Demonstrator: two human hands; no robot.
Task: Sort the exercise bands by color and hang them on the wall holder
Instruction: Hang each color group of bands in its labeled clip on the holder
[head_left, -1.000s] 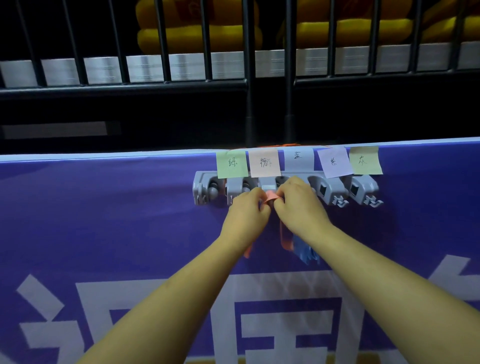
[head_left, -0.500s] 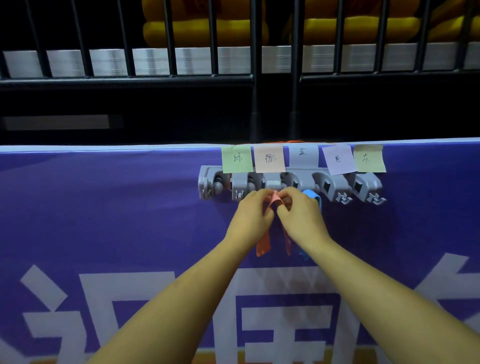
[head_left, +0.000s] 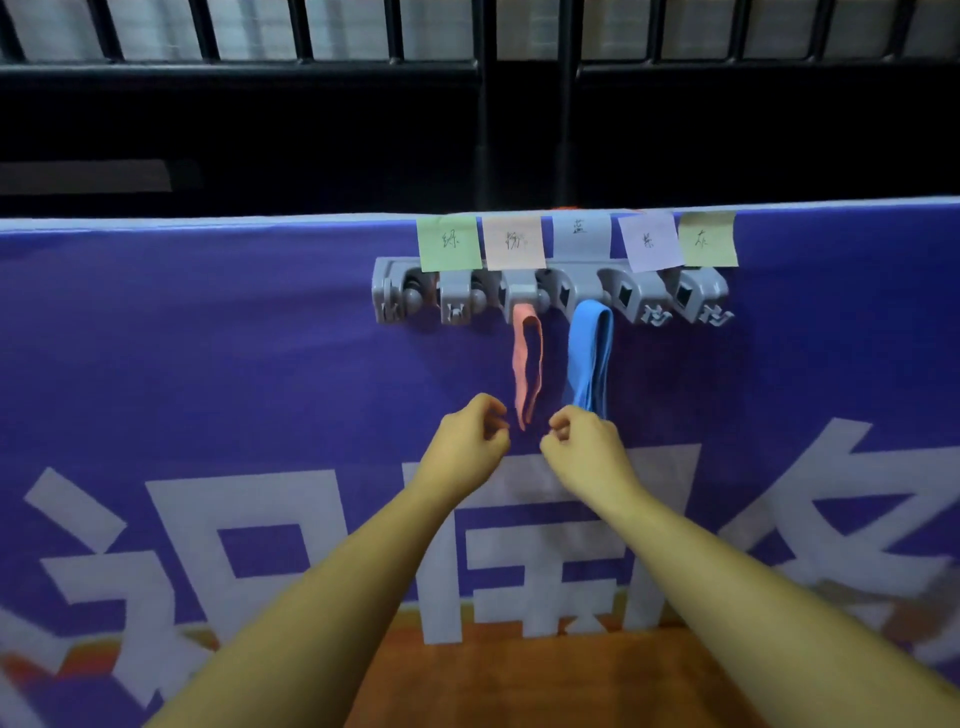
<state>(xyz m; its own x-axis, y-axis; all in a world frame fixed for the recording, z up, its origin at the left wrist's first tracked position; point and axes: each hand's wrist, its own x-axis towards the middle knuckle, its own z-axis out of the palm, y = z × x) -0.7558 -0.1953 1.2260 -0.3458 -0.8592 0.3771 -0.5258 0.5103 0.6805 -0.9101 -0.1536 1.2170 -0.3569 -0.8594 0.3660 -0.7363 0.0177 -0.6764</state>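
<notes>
A grey wall holder (head_left: 582, 283) with several clips is fixed on a purple banner. A pink band (head_left: 527, 364) hangs from the clip under the pink note, and a blue band (head_left: 589, 358) hangs from the clip to its right. My left hand (head_left: 467, 447) and my right hand (head_left: 584, 449) are just below the bands, on either side of the pink band's lower end. Both hands have curled fingers and hold nothing.
Coloured sticky notes (head_left: 576, 239) with handwritten characters sit above the clips. The purple banner (head_left: 208, 364) carries large white characters. Black metal railings (head_left: 483, 93) rise behind it. An orange-brown floor (head_left: 519, 680) shows below.
Both hands have let go of the pink band at the clip and dropped down below it. The pink band now hangs free and the blue band is fully in view.
</notes>
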